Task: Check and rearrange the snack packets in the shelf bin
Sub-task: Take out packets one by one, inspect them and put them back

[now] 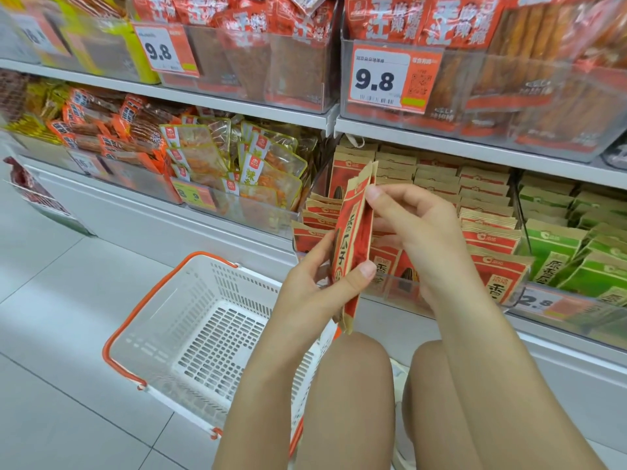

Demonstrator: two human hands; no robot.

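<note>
My left hand (317, 283) grips a small stack of red-and-tan snack packets (353, 239) held upright on edge, thumb across the lower front. My right hand (410, 225) pinches the stack's upper right edge with its fingertips. Both hands hover just in front of the clear shelf bin (400, 293) on the low shelf. That bin holds several rows of the same red-and-tan packets (488, 228), standing upright. The lower ends of the front packets are hidden by my right wrist.
A white shopping basket with orange handles (190, 320) sits on the tiled floor at my left knee, with nothing in it. Green packets (576, 256) fill the neighbouring bin on the right. Yellow-edged packets (258, 167) fill the left bin. Upper-shelf bins carry 9.8 price tags (386, 79).
</note>
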